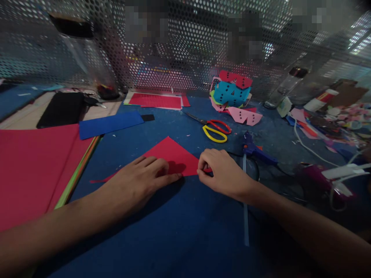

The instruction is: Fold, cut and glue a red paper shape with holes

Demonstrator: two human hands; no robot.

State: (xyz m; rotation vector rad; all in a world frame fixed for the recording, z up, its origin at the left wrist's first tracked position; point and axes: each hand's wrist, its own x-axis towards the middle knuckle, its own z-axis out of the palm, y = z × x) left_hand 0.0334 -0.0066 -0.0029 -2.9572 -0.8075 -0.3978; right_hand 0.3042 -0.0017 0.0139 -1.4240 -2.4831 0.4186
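Observation:
A red sheet of paper (176, 152), folded to a triangle with its point away from me, lies on the blue table in front of me. My left hand (145, 173) rests on its left part, thumb stretched along the near folded edge and apart from the loosely bent fingers. At the right corner, my right hand (217, 170) pinches the paper between thumb and fingertips. Scissors (216, 129) with one red and one yellow handle lie beyond my right hand. Just right of that hand is a blue glue gun (257, 151).
Red sheets (34, 166) are stacked at left, with a blue strip (111, 124) and a black phone-like slab (62, 109) nearby. Cut paper shapes (232, 92) stand at the back, before a perforated metal screen (174, 50). Scraps and a white cable (310, 148) crowd the right.

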